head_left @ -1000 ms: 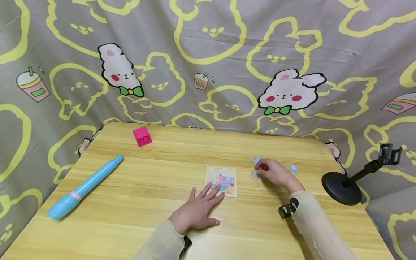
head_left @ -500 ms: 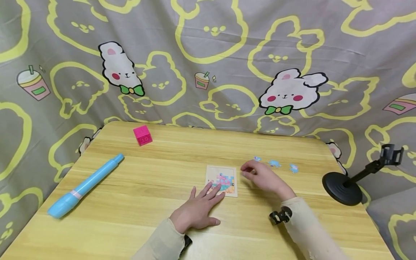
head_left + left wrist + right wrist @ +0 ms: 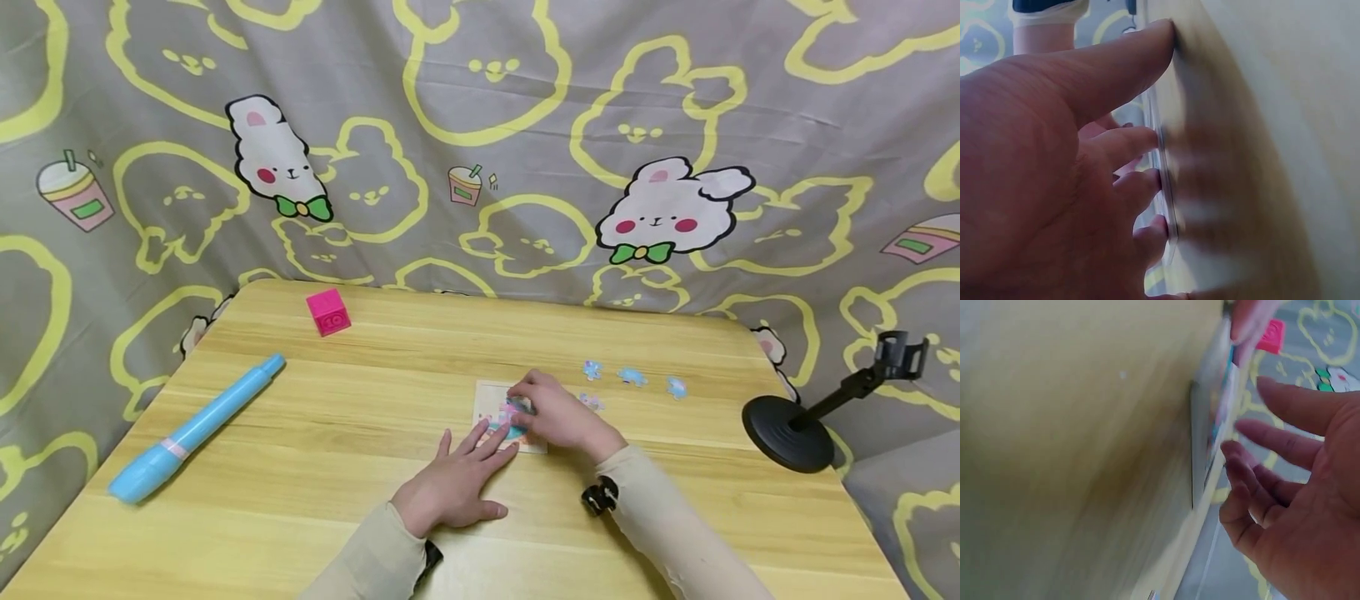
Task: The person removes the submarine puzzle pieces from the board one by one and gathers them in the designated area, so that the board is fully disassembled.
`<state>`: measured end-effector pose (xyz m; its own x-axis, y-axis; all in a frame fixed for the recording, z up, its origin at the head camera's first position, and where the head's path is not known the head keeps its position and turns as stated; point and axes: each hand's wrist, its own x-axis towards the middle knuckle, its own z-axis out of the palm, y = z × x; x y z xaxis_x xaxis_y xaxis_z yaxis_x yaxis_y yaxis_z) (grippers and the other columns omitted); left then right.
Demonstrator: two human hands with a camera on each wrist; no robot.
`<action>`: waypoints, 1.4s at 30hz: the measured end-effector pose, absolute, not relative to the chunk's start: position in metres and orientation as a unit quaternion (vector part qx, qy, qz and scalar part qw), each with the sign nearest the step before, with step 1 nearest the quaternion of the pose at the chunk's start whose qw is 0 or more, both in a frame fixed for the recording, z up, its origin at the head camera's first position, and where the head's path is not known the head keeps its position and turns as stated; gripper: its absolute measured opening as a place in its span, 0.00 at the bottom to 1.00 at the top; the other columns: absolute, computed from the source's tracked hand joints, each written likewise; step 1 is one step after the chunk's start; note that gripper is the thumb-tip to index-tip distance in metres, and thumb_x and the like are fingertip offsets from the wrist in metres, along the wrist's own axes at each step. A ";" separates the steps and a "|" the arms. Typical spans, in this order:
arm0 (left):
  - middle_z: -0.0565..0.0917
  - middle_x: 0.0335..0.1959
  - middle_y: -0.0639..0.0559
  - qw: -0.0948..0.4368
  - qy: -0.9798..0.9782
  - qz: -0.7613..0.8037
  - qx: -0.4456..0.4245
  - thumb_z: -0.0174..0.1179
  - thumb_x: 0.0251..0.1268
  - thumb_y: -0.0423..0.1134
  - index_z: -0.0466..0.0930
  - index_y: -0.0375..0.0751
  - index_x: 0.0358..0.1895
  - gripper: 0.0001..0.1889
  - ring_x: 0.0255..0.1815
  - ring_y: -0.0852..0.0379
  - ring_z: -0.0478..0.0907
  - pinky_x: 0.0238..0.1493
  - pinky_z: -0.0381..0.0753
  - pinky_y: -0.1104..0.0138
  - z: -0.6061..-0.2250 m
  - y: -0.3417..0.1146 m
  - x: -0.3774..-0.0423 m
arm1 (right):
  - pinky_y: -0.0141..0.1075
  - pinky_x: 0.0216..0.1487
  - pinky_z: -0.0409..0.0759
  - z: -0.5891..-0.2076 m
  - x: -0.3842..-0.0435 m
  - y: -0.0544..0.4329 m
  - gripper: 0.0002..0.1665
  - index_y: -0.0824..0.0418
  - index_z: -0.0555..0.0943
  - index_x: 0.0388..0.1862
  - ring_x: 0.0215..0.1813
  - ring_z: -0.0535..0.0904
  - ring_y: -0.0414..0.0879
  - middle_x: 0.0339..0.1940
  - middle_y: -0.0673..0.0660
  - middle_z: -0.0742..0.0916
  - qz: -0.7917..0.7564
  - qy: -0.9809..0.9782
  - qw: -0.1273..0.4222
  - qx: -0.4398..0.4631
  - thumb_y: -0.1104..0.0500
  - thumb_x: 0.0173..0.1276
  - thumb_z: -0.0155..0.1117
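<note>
A small square puzzle tray (image 3: 491,390) with a pale frame lies mid-table, partly filled with pink, blue and orange pieces. My left hand (image 3: 453,492) lies flat and spread, its fingertips on the tray's lower left part. In the left wrist view, those fingertips (image 3: 1155,178) sit along the thin tray edge. From the right, my right hand (image 3: 566,421) reaches over the tray's upper part with fingers bent. A small bluish puzzle piece (image 3: 521,404) shows between its thumb and forefinger, mostly covered. The right wrist view shows the curled fingers (image 3: 1241,512) right beside the tray (image 3: 1200,444).
Several loose puzzle pieces (image 3: 632,377) lie right of the tray. A black stand (image 3: 787,433) with a clamp occupies the right edge. To the left lie a blue baton-like tube (image 3: 198,429) and a pink number cube (image 3: 328,312). A patterned curtain (image 3: 450,125) hangs behind.
My right hand has moved left from the loose pieces onto the tray, uncovering pieces that it hid. My left hand has stayed in place.
</note>
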<state>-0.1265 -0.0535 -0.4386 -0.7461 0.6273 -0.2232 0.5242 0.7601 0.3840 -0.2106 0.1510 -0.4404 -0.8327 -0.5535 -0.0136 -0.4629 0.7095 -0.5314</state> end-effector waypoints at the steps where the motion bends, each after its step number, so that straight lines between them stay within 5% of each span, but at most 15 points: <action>1: 0.49 0.80 0.54 0.171 0.922 0.149 0.312 0.64 0.63 0.57 0.58 0.52 0.77 0.41 0.79 0.49 0.40 0.68 0.47 0.36 -0.438 -0.053 -0.127 | 0.45 0.51 0.75 -0.441 -0.211 0.149 0.18 0.65 0.81 0.56 0.49 0.73 0.49 0.48 0.56 0.77 -0.256 0.923 0.087 -0.273 0.61 0.68 0.66; 22: 0.51 0.79 0.54 0.169 0.925 0.139 0.310 0.64 0.62 0.58 0.59 0.53 0.77 0.41 0.79 0.49 0.41 0.68 0.49 0.36 -0.436 -0.052 -0.125 | 0.39 0.36 0.76 -0.440 -0.220 0.137 0.04 0.61 0.76 0.43 0.32 0.74 0.43 0.33 0.51 0.77 -0.315 0.916 0.120 -0.218 0.66 0.72 0.60; 35: 0.52 0.79 0.54 0.165 0.926 0.139 0.310 0.64 0.62 0.58 0.60 0.53 0.76 0.41 0.79 0.49 0.42 0.68 0.49 0.36 -0.436 -0.053 -0.125 | 0.37 0.29 0.76 -0.441 -0.224 0.137 0.05 0.61 0.75 0.44 0.24 0.76 0.42 0.27 0.51 0.80 -0.337 0.916 0.126 -0.174 0.69 0.73 0.55; 42: 0.52 0.79 0.54 0.168 0.925 0.141 0.309 0.63 0.62 0.58 0.60 0.53 0.76 0.40 0.79 0.49 0.42 0.68 0.49 0.36 -0.436 -0.053 -0.125 | 0.38 0.31 0.76 -0.440 -0.225 0.142 0.06 0.60 0.78 0.43 0.28 0.77 0.43 0.29 0.51 0.80 -0.349 0.915 0.117 -0.164 0.68 0.73 0.56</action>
<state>-0.1251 -0.0527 -0.4362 -0.7525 0.6191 -0.2247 0.5242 0.7695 0.3648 -0.2254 0.1424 -0.4401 -0.9187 -0.3821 -0.0998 -0.2183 0.7019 -0.6779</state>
